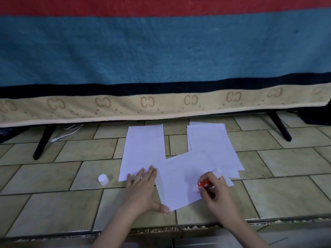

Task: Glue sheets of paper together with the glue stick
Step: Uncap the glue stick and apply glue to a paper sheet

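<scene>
White paper sheets lie on the tiled floor. The nearest sheet (180, 183) is angled and overlaps a left sheet (145, 145) and a small stack at the right (209, 142). My left hand (143, 190) presses flat on the near sheet's left edge, fingers spread. My right hand (216, 192) grips the glue stick (204, 183), which has a red body; the stick lies tilted over the near sheet's right part. Its white cap (103, 179) stands on the floor left of the papers.
A striped blanket (161, 59) hangs over a frame with black legs (42, 142) just behind the papers. A white cable (66, 133) lies under it at the left. A worn step edge (161, 230) runs close to me.
</scene>
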